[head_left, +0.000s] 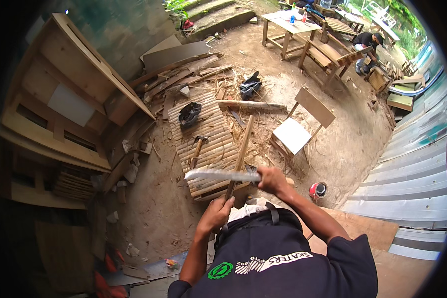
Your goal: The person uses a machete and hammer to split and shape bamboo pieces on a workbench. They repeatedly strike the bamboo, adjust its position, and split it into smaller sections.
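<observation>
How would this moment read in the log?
left hand: grips wooden stick | right hand: holds long blade, crossing stick | hammer: on slatted platform

A white-seated chair [294, 133] stands near a red can [315, 191] — corrugated metal sheeting [407, 184] rightward.

Blurred blade [216, 175], wooden stick [244, 144] with lower end hidden, dark shirt [288, 241] cut off below

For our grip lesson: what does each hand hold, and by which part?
Left hand: a stick, near its lower end. Right hand: a knife, by the handle end.
</observation>
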Demonstrator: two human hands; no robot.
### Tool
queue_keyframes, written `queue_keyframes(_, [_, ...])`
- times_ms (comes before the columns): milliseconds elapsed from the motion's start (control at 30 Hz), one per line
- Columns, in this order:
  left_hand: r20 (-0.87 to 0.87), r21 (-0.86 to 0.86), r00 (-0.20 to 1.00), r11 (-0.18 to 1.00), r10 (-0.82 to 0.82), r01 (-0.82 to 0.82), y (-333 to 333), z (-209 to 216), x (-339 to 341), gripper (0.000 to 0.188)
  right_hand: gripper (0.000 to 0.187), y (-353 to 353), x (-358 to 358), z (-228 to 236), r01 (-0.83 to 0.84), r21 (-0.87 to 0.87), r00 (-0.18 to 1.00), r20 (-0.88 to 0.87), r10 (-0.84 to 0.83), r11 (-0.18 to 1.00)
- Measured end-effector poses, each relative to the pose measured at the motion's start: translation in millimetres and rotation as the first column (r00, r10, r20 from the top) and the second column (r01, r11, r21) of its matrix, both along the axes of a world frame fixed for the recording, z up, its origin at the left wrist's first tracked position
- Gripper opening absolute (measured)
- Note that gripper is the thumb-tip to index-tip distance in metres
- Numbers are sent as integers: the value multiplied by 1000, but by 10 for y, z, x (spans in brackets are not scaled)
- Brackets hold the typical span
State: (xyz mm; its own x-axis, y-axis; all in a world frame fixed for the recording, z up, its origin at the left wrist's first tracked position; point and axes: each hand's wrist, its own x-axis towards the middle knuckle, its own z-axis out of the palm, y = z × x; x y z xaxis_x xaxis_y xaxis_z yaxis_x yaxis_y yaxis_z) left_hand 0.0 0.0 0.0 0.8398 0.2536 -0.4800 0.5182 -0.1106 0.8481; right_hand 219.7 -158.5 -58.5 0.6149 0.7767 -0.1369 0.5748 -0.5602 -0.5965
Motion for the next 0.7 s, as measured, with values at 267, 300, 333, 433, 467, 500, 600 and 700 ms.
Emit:
queue_keyframes(267, [37,217,999,976,-33,25,-43,108,58,35,13,-82,448,-477,86,-39,996,-11,-87,995])
queue_keyframes(300, [32,119,999,993,-16,12,-27,150,-43,34,12,-97,502,-599,87,-39,995,-48,-88,995])
queue_keyframes(333, [-28,20,1000,1000,5,-4,26,222,-232,32,15,-174,723,-688,199,-153,980,13,-199,968])
queue_keyframes(433, [-78,-330,991,935,107,-127,59,468,-754,31,28,-722,1429,-652,697,-49,717,18,-697,715])
queue_keyframes(467, [-36,-232,990,962,139,-144,84,504,-817,30,29,-980,1603,-490,659,-116,748,1,-663,743])
queue_keyframes(500, [-47,-262,975,939,219,-223,147,489,-780,29,28,-1042,1696,-355,646,-82,763,87,-641,759])
queue_keyframes(600, [-129,-335,934,872,334,-358,246,382,-674,25,24,-1033,1436,-59,571,-72,821,31,-570,818])
queue_keyframes(700, [-99,-291,967,923,234,-253,267,184,-271,25,22,-683,758,103,368,33,929,-62,-366,929])
